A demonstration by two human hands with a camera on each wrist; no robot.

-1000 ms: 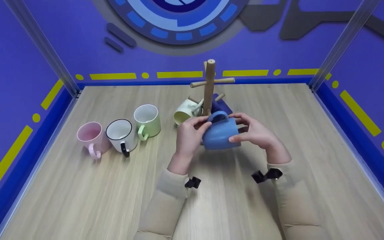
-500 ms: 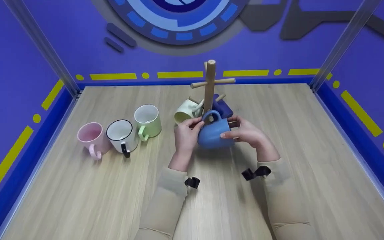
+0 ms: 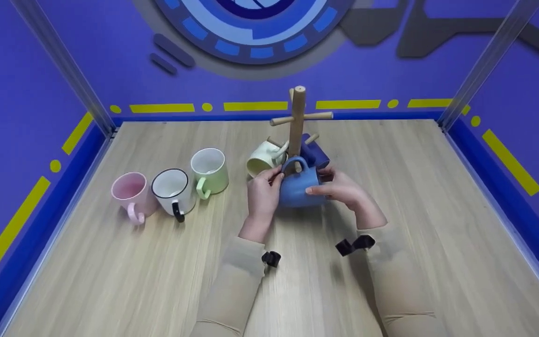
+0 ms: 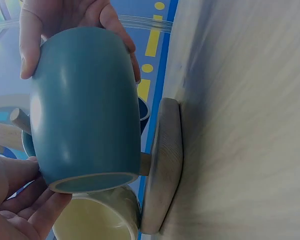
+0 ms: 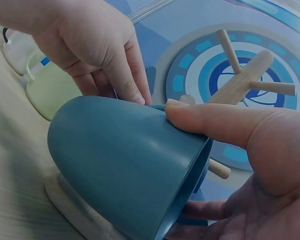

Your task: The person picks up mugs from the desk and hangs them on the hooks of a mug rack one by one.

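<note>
A blue mug (image 3: 300,191) is held on its side, handle up, at the front of a wooden mug tree (image 3: 297,110). My right hand (image 3: 342,189) grips its rim, thumb outside and fingers inside the mouth, as the right wrist view shows. With thumb and fingertips my left hand (image 3: 262,194) pinches it by the handle, near the base (image 4: 95,183). Inside the handle loop a lower peg's tip (image 3: 298,167) shows. Behind it a cream mug (image 3: 264,158) hangs at the tree's left and a dark blue mug (image 3: 315,153) at its right, partly hidden.
To the left, a pink mug (image 3: 134,194), a white mug with a black rim (image 3: 173,192) and a light green mug (image 3: 211,173) stand upright in a row. Bare upper pegs (image 3: 318,115) stick out from the tree. Blue panels (image 3: 367,70) enclose the table (image 3: 157,281).
Both hands have brought the blue mug left and slightly lower, toward the tree. Its handle loop now surrounds the view of the lower peg's tip.
</note>
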